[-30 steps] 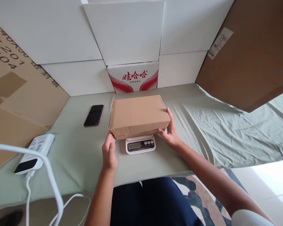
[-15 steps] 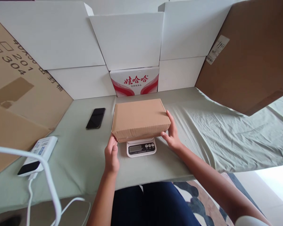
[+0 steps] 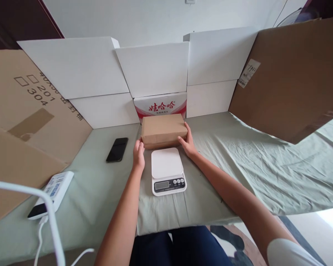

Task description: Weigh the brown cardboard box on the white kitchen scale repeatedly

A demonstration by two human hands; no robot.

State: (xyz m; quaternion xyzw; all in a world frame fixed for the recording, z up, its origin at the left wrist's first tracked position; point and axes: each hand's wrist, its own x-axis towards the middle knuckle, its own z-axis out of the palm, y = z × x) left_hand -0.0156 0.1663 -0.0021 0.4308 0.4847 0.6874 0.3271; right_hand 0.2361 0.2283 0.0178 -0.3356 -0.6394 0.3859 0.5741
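At the near left corner of a small brown box point(image 3: 164, 129), the left hand point(image 3: 139, 155) has its grip on the cardboard. The right hand point(image 3: 188, 144) has its grip on the right end, with its thumb on the near side. The 2 grips hold the box between them. It is just past the far edge of a white scale point(image 3: 167, 164), but I cannot tell if it touches the green cloth point(image 3: 233, 147) below. The scale lies on the cloth and has 3 round buttons. To the left, a black phone point(image 3: 117, 150) lies flat. Nearer and more left is a long white block point(image 3: 55, 190) with a black end. Behind the small box stands a white box with red writing point(image 3: 162, 106), partly hidden. Around that are 5 plain white boxes point(image 3: 154, 68). Big brown boxes stand at the left point(image 3: 24, 107) and right point(image 3: 288, 81).
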